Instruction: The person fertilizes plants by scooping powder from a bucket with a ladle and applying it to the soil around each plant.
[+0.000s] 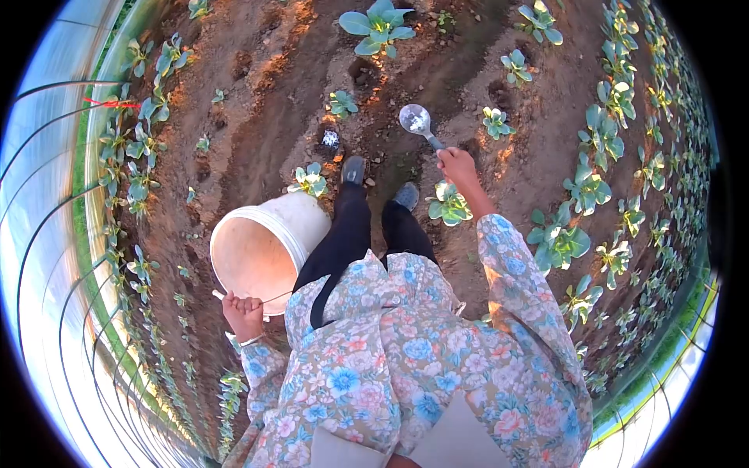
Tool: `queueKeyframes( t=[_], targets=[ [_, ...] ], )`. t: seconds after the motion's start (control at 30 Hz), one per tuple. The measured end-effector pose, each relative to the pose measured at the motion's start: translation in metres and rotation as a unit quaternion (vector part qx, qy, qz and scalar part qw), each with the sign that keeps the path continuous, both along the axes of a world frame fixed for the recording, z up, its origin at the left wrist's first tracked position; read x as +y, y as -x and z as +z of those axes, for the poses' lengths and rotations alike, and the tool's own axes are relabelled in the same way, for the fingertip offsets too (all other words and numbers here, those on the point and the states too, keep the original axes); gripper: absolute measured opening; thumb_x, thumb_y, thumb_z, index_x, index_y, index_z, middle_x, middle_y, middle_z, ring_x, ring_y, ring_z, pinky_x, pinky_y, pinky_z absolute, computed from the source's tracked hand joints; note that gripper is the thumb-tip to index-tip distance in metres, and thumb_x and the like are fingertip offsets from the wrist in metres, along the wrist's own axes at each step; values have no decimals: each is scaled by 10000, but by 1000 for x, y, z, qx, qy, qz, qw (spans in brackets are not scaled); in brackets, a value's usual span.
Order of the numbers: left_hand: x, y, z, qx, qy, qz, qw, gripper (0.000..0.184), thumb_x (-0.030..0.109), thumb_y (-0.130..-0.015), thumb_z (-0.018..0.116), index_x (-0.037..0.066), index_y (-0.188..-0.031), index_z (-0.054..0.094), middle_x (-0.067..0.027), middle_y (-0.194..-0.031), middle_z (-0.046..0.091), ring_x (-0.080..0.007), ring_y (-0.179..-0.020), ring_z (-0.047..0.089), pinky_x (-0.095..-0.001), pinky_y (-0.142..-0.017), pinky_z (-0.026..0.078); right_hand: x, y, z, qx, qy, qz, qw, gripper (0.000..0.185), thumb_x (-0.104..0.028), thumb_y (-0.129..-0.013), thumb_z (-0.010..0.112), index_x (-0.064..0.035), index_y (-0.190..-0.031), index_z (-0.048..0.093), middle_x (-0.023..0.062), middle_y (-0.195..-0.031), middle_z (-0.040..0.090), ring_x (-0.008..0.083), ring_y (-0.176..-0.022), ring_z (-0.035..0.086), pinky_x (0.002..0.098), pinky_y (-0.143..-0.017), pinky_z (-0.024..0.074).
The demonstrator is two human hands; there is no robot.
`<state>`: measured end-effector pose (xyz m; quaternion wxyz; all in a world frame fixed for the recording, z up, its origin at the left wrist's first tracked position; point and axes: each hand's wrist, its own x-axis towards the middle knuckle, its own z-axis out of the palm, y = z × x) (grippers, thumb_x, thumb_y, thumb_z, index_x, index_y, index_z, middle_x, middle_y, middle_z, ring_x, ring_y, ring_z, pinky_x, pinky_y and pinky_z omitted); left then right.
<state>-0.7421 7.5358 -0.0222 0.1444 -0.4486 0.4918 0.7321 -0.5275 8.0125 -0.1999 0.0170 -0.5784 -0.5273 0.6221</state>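
Note:
My left hand is closed round the handle of a white bucket, which hangs tilted beside my left leg, its mouth toward me. The part of the bucket's inside that shows is pale, with no contents visible. In my right hand is the grey handle of a ladle, held out over the soil. A little white material lies in its bowl. On the ground ahead of my left foot, a small white heap sits in a dark hole. Young leafy plants grow close to my right hand.
Rows of leafy seedlings run along both sides of the brown soil. A larger plant stands straight ahead, with a small one before it. My shoes are between plants. Curved hoops of a plastic tunnel edge the field.

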Motion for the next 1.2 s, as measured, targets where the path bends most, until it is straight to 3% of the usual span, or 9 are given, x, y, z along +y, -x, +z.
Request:
queueKeyframes(
  t=[0.27, 0.5, 0.63, 0.83, 0.93, 1.07, 1.2],
  targets=[
    [59, 39, 15, 10, 5, -41, 999, 377, 189, -818, 547, 185, -552, 281, 68, -435, 168, -85, -333, 188, -246, -356, 196, 31, 15, 10, 12, 11, 39, 999, 241, -227, -806, 566, 5, -739, 574, 45, -548, 535, 132, -395, 479, 285, -371, 379],
    [98, 103, 7, 15, 23, -100, 995, 348, 182, -808, 553, 182, -560, 310, 56, -444, 205, -88, -356, 204, -250, -372, 220, 22, 24, -16, -16, 51, -45, 998, 213, -210, -801, 570, -6, -743, 578, 24, -570, 527, 104, -413, 454, 268, -354, 348],
    [120, 100, 21, 44, 36, -118, 991, 322, 177, -818, 550, 172, -584, 329, 57, -447, 206, -84, -365, 204, -251, -376, 219, 20, 28, -1, 32, 114, -82, 990, 201, -182, -819, 559, -1, -732, 566, 28, -581, 526, 89, -409, 418, 251, -355, 322],
    [140, 65, 38, 107, 58, -143, 982, 327, 159, -838, 542, 167, -595, 324, 63, -463, 210, -66, -376, 196, -237, -372, 200, 42, 21, 64, 66, 89, 0, 994, 164, -182, -847, 543, -25, -798, 558, 9, -605, 519, 52, -410, 388, 225, -353, 290],
    [150, 55, 42, 125, 40, -165, 977, 333, 163, -837, 548, 167, -594, 320, 65, -465, 208, -64, -377, 193, -238, -372, 197, 54, 30, 97, 188, 158, 1, 969, 129, -163, -863, 529, -37, -851, 553, -8, -618, 513, 31, -414, 376, 210, -352, 276],
    [174, 68, 35, 97, 28, -182, 978, 322, 148, -840, 543, 169, -604, 325, 60, -470, 206, -66, -378, 195, -239, -377, 195, 58, 77, 148, 197, 164, 147, 955, 151, -151, -883, 503, -32, -958, 558, -12, -649, 517, 14, -429, 358, 175, -361, 263],
    [211, 96, 21, 94, 36, -249, 963, 296, 135, -840, 540, 150, -611, 354, 54, -466, 227, -67, -376, 203, -237, -381, 190, 44, 141, 181, 117, 111, 313, 936, 165, -187, -870, 528, -53, -938, 596, -18, -645, 543, 28, -474, 438, 201, -400, 339]
  ],
)
